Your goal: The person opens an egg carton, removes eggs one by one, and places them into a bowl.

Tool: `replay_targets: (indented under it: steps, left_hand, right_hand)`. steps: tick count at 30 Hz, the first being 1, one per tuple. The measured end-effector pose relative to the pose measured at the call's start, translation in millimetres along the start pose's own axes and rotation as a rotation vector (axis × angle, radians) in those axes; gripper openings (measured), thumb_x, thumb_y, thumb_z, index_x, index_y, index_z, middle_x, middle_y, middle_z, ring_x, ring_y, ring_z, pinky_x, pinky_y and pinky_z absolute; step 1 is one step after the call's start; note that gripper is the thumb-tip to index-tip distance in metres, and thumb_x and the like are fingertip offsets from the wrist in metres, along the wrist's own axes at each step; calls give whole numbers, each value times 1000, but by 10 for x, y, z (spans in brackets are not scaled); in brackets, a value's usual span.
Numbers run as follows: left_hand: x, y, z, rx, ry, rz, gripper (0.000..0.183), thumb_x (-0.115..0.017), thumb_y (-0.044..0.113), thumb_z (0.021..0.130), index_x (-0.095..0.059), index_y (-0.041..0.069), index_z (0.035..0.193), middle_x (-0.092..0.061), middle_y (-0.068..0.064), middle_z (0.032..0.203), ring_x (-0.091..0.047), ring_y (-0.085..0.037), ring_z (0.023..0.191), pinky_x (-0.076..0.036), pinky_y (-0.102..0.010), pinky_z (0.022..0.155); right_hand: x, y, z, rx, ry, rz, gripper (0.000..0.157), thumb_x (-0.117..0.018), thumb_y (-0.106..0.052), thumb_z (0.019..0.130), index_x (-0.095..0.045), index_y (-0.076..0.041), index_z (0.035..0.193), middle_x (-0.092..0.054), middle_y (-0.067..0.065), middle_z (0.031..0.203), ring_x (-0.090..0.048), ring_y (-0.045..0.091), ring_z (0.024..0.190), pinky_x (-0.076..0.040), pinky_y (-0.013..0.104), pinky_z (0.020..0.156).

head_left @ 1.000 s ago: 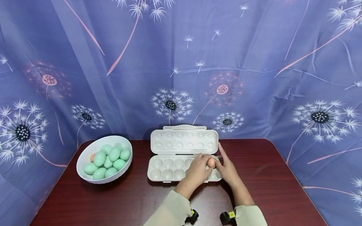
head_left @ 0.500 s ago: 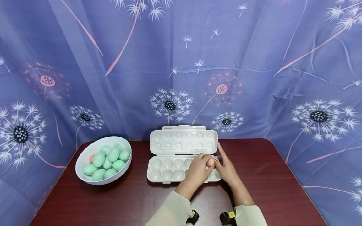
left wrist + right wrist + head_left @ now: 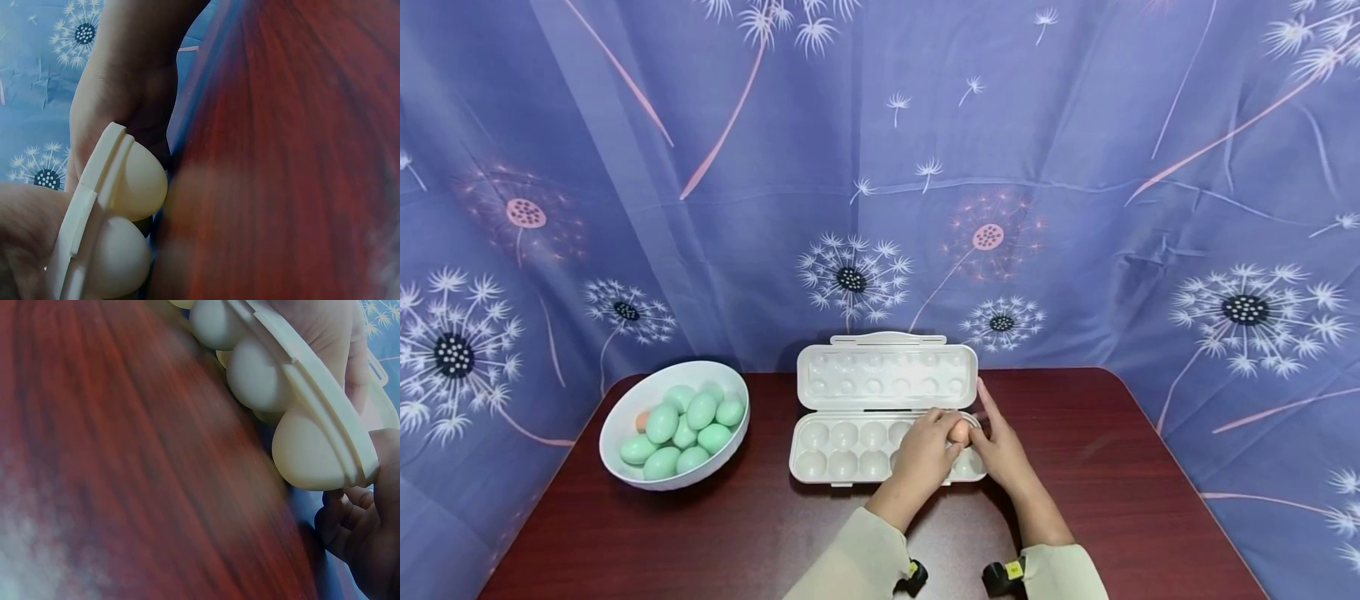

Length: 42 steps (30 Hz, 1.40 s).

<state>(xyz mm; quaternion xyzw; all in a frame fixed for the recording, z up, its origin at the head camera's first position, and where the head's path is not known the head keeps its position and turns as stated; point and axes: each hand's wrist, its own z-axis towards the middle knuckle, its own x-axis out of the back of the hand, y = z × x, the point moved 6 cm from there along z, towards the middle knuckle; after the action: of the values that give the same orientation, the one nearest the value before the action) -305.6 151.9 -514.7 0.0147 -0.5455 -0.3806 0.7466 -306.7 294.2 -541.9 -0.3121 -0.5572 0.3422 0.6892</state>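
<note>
In the head view an orange-brown egg (image 3: 960,431) sits at the right end of the back row of a white egg carton (image 3: 844,462), whose lid (image 3: 889,377) stands raised. My left hand (image 3: 922,452) reaches over the cups, its fingers and thumb pinching the egg from the left. My right hand (image 3: 1006,457) grips the carton's right end, with its thumb at the egg's right side and its index finger extended toward the lid. The right wrist view shows curled fingers (image 3: 340,519) below the carton's rim. The cups under my left hand are hidden.
On the left of the dark red table (image 3: 752,542) stands a white bowl (image 3: 617,454) of mint-green eggs (image 3: 662,422), with one orange egg (image 3: 642,422) among them. A blue dandelion-print curtain (image 3: 1075,250) hangs behind the table. Black wrist cameras (image 3: 1000,577) sit near both cuffs.
The head view has shifted very slightly. Both hands, the egg and the carton keep the same places relative to each other.
</note>
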Motion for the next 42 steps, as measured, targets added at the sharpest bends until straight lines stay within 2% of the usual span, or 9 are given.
replay_targets:
  steps: [8, 12, 22, 29, 38, 42]
  left_hand:
    - [3, 1, -2, 9, 20, 21, 41, -81, 26, 83, -70, 21, 121, -71, 3, 116, -69, -17, 105, -57, -30, 85]
    - [6, -5, 0, 21, 16, 19, 41, -82, 26, 82, -70, 21, 122, -71, 3, 117, -69, -17, 106, -57, -31, 85]
    - [15, -16, 4, 38, 10, -20, 38, -82, 24, 82, -71, 22, 119, -71, 3, 119, -69, -16, 109, -57, -31, 89]
    - [22, -19, -5, 49, 14, -46, 40, -83, 23, 82, -71, 21, 120, -70, 3, 119, -68, -15, 109, -56, -30, 89]
    - [34, -38, -7, 58, 29, -90, 40, -84, 20, 81, -71, 21, 118, -70, 3, 113, -68, -14, 98, -55, -27, 80]
    - [32, -48, -6, 68, 21, -105, 41, -83, 20, 81, -70, 20, 120, -70, 3, 113, -67, -13, 96, -54, -26, 78]
  right_hand:
    - [1, 18, 5, -12, 12, 2, 82, -57, -2, 94, -21, -28, 163, -67, 19, 114, -65, 18, 90, -52, 24, 74]
    - [-2, 15, 4, -21, 8, 1, 82, -56, -4, 95, -19, -31, 162, -67, 18, 115, -64, 16, 89, -52, 24, 74]
    - [2, 2, 10, -30, -2, 3, 81, -56, -5, 96, -18, -33, 162, -67, 17, 116, -64, 18, 92, -52, 27, 78]
    - [-6, 22, 6, -44, -5, 3, 80, -56, -4, 96, -19, -29, 163, -67, 17, 116, -64, 19, 93, -52, 28, 79]
    - [-5, 28, 5, -33, -5, 15, 81, -56, -3, 95, -20, -29, 163, -66, 17, 114, -63, 17, 89, -52, 25, 75]
    - [-8, 23, 0, -26, -7, 19, 82, -55, -3, 95, -19, -32, 162, -66, 18, 114, -63, 18, 90, -52, 25, 74]
